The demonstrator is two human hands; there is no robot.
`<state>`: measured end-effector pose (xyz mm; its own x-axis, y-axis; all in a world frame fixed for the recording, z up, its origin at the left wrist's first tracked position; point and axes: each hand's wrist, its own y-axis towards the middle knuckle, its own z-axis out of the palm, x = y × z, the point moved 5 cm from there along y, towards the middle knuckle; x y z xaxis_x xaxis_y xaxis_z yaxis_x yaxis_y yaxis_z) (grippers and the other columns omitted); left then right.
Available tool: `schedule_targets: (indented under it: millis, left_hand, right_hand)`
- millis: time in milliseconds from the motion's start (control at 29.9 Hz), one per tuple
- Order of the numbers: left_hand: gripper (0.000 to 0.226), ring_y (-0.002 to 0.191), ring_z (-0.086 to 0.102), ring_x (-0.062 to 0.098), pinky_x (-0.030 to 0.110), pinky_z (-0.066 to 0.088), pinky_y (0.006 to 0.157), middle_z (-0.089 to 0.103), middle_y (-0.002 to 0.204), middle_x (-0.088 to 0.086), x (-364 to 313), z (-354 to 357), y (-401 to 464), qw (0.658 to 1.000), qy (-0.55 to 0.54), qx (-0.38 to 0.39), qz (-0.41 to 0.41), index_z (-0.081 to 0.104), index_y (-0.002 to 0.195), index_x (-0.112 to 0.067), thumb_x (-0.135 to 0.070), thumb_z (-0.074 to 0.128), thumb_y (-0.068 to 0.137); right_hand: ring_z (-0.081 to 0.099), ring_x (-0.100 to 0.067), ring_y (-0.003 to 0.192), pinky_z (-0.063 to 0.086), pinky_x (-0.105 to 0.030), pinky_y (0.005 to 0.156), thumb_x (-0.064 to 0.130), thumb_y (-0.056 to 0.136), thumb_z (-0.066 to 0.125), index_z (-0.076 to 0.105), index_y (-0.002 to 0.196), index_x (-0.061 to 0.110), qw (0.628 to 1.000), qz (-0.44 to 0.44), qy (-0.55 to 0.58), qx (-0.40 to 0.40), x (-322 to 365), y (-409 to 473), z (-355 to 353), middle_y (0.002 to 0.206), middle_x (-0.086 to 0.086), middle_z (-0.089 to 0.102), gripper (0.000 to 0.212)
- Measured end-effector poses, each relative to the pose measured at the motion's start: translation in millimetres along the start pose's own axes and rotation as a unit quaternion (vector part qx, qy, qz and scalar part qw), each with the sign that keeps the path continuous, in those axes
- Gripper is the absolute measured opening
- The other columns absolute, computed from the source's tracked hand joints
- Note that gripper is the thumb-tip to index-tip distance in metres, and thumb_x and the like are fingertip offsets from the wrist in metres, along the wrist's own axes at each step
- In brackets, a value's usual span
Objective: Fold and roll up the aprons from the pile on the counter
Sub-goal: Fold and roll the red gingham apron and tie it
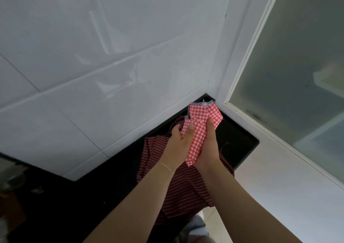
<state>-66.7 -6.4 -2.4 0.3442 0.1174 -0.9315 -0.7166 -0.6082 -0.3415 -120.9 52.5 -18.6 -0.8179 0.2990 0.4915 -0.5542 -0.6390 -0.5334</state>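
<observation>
A red-and-white gingham apron [200, 123], folded into a narrow bundle, is held between both hands above the black counter [104, 177]. My left hand [176, 146] grips its left side with the thumb pressed on top. My right hand [208, 148] cups its right side, fingers curled along the edge. Beneath the hands a dark red apron with thin white stripes [178, 187] lies spread on the counter and hangs over its front edge. A blue-striped piece of cloth [202, 103] peeks out behind the gingham in the corner.
White tiled wall [93, 66] rises right behind the counter. A white-framed frosted glass panel [297, 66] closes off the right side. Blurred objects [13, 177] sit on the counter at far left. Pale floor tiles [214, 218] show below the counter edge.
</observation>
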Motion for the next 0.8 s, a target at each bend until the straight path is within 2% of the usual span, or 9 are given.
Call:
schedule_targets:
  millis: [67,201,268,435,536,603,703,737,804]
  left_hand:
    - [0.101,0.092,0.066,0.014,0.027,0.057,0.072,0.064,0.109,-0.002,5.6,-1.8,-3.2,0.997,-0.036,0.03,-0.065,0.04,0.136,-0.014,-0.082,0.052,0.063]
    - [0.089,0.101,0.067,0.028,0.047,0.057,0.082,0.068,0.112,0.009,16.5,-2.7,-22.9,0.968,-0.141,0.121,-0.166,0.053,0.123,-0.012,-0.072,0.067,0.059]
    - [0.085,0.103,0.067,0.027,0.048,0.056,0.086,0.068,0.113,0.009,16.5,-3.8,-25.9,0.968,-0.149,0.141,-0.147,0.054,0.123,-0.012,-0.069,0.067,0.061]
    - [0.086,0.1,0.067,0.023,0.046,0.058,0.081,0.067,0.112,0.004,11.0,-5.3,-34.9,0.986,-0.104,0.101,-0.078,0.051,0.123,-0.021,-0.077,0.063,0.059]
    - [0.07,0.099,0.065,0.018,0.035,0.059,0.077,0.064,0.113,0.0,9.9,-4.0,-42.4,0.989,-0.098,0.096,-0.047,0.046,0.125,-0.028,-0.068,0.056,0.069]
    - [0.056,0.096,0.066,0.016,0.029,0.059,0.072,0.065,0.11,-0.001,10.5,-7.8,-43.2,0.992,-0.104,0.073,-0.028,0.048,0.121,-0.028,-0.062,0.056,0.077]
    - [0.046,0.086,0.069,0.014,0.027,0.058,0.07,0.068,0.099,-0.001,11.0,-26.4,-40.6,0.999,-0.035,0.03,0.021,0.056,0.11,-0.025,-0.06,0.059,0.08]
    - [0.046,0.082,0.069,0.014,0.028,0.058,0.071,0.069,0.095,-0.001,10.2,-33.0,-39.8,0.998,0.029,0.034,0.048,0.059,0.105,-0.024,-0.062,0.059,0.078]
    - [0.045,0.074,0.068,0.012,0.024,0.057,0.069,0.068,0.084,-0.004,7.4,-40.9,-38.8,0.976,0.181,0.058,0.11,0.06,0.094,-0.023,-0.065,0.056,0.078]
  right_hand:
    - [0.065,-0.03,0.105,0.054,-0.047,0.087,0.058,0.07,0.063,0.062,0.116,0.017,1.0,0.002,0.012,-0.004,-0.1,-5.7,0.0,0.114,-0.011,0.069,0.062]
    - [0.067,-0.028,0.094,0.054,-0.041,0.07,0.062,0.079,0.057,0.062,0.11,0.02,0.999,0.0,-0.026,-0.04,-5.1,-16.2,-6.3,0.106,-0.008,0.07,0.053]
    - [0.067,-0.028,0.094,0.053,-0.041,0.07,0.064,0.08,0.054,0.062,0.109,0.021,0.998,-0.009,-0.039,-0.039,-6.5,-19.2,-7.0,0.105,-0.007,0.07,0.052]
    - [0.069,-0.028,0.096,0.055,-0.042,0.076,0.072,0.072,0.049,0.061,0.117,0.02,0.998,-0.035,-0.057,0.001,-9.0,-23.1,-3.5,0.106,-0.007,0.072,0.069]
    - [0.069,-0.028,0.099,0.054,-0.044,0.083,0.075,0.067,0.048,0.061,0.117,0.021,0.995,-0.042,-0.087,0.015,-9.6,-27.6,-2.3,0.11,-0.007,0.071,0.075]
    - [0.068,-0.026,0.101,0.054,-0.045,0.087,0.073,0.069,0.05,0.058,0.122,0.019,0.985,-0.071,-0.157,0.009,-6.4,-31.1,-3.2,0.112,-0.006,0.07,0.076]
    - [0.062,-0.018,0.107,0.055,-0.026,0.079,0.048,0.084,0.058,0.043,0.132,0.021,0.91,-0.231,-0.344,0.016,21.5,-40.3,-2.5,0.123,-0.001,0.057,0.057]
    - [0.059,-0.017,0.108,0.055,-0.024,0.077,0.039,0.087,0.061,0.043,0.131,0.025,0.876,-0.276,-0.395,0.028,32.0,-43.9,-1.1,0.125,0.0,0.051,0.049]
    - [0.057,-0.015,0.105,0.053,-0.027,0.084,0.036,0.087,0.063,0.056,0.115,0.031,0.789,-0.318,-0.522,0.054,50.3,-47.5,4.3,0.121,0.001,0.051,0.029]
